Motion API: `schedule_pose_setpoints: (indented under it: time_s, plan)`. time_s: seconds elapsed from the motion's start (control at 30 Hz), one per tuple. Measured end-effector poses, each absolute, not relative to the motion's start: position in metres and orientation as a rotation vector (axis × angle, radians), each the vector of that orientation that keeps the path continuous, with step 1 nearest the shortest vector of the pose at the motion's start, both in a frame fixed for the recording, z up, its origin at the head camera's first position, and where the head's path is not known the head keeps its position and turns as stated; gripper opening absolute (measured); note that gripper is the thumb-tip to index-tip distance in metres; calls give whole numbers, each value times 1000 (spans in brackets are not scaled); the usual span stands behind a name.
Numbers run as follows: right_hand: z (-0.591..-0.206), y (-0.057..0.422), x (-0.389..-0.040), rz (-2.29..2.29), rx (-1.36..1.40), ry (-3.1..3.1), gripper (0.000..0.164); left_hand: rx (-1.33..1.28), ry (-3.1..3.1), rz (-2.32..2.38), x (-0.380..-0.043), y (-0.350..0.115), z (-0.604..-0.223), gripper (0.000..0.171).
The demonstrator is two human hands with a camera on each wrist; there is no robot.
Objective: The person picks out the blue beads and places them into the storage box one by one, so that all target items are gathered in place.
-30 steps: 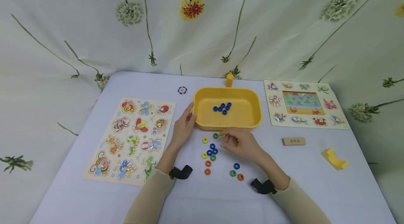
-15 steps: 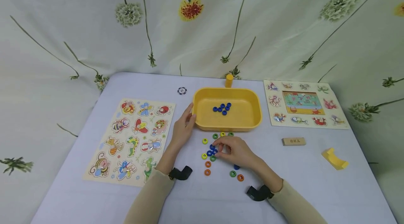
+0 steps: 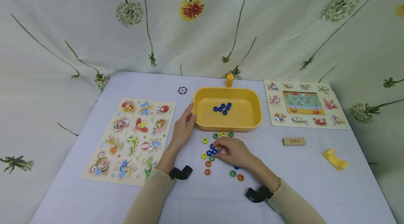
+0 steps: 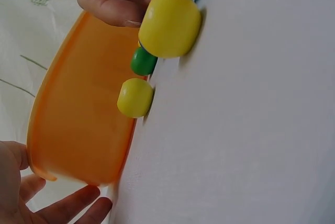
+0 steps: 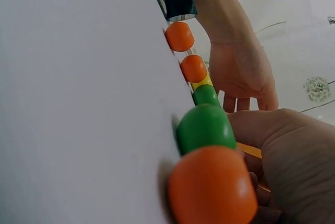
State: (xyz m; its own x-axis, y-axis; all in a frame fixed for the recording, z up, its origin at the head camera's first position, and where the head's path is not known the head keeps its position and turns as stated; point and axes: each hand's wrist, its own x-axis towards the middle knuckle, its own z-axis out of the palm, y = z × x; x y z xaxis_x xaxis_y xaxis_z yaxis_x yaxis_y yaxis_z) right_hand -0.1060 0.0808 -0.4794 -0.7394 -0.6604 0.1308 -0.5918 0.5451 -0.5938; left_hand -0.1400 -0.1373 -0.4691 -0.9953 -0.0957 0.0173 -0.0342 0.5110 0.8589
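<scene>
A shallow yellow tray (image 3: 227,123) holds several blue beads (image 3: 224,112). At its left side my left hand (image 3: 182,129) rests, with fairly straight fingers and the thumb near the front corner. In the left wrist view, the fingertips (image 4: 86,195) lie along the orange-looking wall of the tray. My right hand (image 3: 233,149) bends over a small cluster of blue beads in front of the tray, pinching a blue bead (image 3: 215,151) between thumb and forefinger. Yellow beads (image 3: 205,140), green beads (image 3: 233,173) and orange beads (image 3: 207,171) lie around it. Another blue bead is partly hidden under the right hand.
An insect puzzle board (image 3: 132,139) lies at left, a sea-animal puzzle board (image 3: 306,104) at back right. A poker chip (image 3: 182,90) and yellow cylinder (image 3: 229,80) stand behind. A wooden block (image 3: 294,141) and yellow curved piece (image 3: 335,159) lie at right.
My right hand has moved from a yellow bead by the tray's front edge down-left to the blue cluster, uncovering a yellow and a green bead. The left hand has stayed put.
</scene>
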Motion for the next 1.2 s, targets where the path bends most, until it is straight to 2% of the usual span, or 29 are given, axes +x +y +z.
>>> schedule_pose_setpoints:
  time_s: [0.63,0.83,1.03,1.2]
  plan:
    - [-481,76,-104,-958,-1102,2743,24,136,-2665,-1537,-139,-136,-468,46]
    - [-458,79,-106,-1171,-1127,2669,23,142,-2678,-1540,-140,-137,-470,46]
    - [-419,95,-147,-1332,-1143,2731,18,132,-2665,-1541,-141,-137,-473,47]
    - [-415,108,-191,-1176,-941,2906,19,120,-2658,-1552,-142,-138,-474,47]
